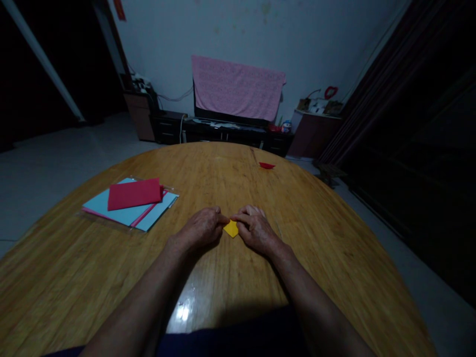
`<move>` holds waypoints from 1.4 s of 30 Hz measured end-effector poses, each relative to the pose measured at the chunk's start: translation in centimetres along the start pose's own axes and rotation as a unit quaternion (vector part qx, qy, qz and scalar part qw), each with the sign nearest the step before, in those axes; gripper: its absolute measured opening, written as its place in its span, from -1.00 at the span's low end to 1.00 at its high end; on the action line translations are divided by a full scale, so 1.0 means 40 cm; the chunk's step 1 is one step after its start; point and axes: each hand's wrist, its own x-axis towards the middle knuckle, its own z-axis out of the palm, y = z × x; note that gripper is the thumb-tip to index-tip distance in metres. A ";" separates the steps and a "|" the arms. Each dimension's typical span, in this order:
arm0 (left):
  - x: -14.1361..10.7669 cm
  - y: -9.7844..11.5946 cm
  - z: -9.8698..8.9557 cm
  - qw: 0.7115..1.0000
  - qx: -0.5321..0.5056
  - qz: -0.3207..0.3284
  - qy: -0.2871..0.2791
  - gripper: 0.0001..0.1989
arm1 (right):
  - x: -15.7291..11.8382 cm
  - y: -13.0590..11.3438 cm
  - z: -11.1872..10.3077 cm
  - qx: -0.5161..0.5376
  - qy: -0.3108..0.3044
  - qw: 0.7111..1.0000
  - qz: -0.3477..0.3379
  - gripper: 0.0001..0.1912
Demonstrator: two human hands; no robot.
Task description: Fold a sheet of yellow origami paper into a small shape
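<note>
A small folded piece of yellow paper (232, 229) lies at the middle of the wooden table, one corner pointing toward me. My left hand (207, 225) has its fingers curled and pressed together at the paper's left edge. On the other side, my right hand (256, 228) grips the paper's upper right edge with thumb and forefinger, the remaining fingers bent. Both hands rest low over the tabletop, their fingertips nearly meeting above the paper. The fingers cover the paper's upper part, so its full shape is hidden.
On the round wooden table (215, 173), a pack of light blue and pink paper (148, 220) lies at left with folded red paper (134, 193) on top. A small red folded paper boat (267, 165) sits near the far edge. Beyond stands a screen under a pink cloth (238, 89).
</note>
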 end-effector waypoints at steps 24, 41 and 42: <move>-0.039 0.012 0.007 0.998 -0.018 -0.038 0.040 -0.70 | -0.003 0.000 0.000 -0.003 0.004 1.000 -0.002 -0.70; -0.017 0.007 0.032 0.995 -0.062 0.057 0.056 -0.79 | -0.009 0.000 -0.010 0.012 -0.009 1.000 -0.003 -0.69; -0.017 0.007 0.031 0.995 -0.063 0.056 0.057 -0.79 | -0.010 -0.002 -0.012 0.014 -0.013 1.000 -0.001 -0.69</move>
